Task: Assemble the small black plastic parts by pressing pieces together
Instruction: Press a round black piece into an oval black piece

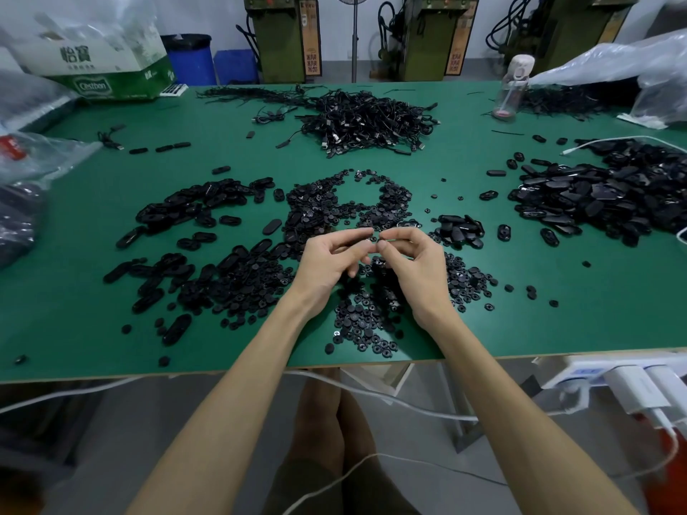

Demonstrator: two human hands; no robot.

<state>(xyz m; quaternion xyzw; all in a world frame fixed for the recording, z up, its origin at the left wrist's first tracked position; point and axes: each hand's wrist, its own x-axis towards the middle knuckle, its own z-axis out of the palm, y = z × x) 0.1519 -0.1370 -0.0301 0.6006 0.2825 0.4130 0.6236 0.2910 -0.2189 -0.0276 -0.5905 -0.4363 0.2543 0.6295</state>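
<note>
My left hand [331, 260] and my right hand [410, 260] meet above the middle of the green table [93, 328], fingertips together. Between them they pinch a small black plastic part [374, 239], mostly hidden by the fingers. Under and around the hands lie several small round black discs [366, 325]. A pile of oval black shells [193, 210] lies to the left, and more oval pieces [602, 195] are heaped at the right. A small group of oval parts [459, 226] sits just right of my right hand.
A tangle of black cables [368, 118] lies at the table's far middle. A cardboard box [104, 65] and plastic bags [33, 154] crowd the left side, a water bottle [511, 87] and another bag the far right. A white power strip [609, 377] hangs below the front edge.
</note>
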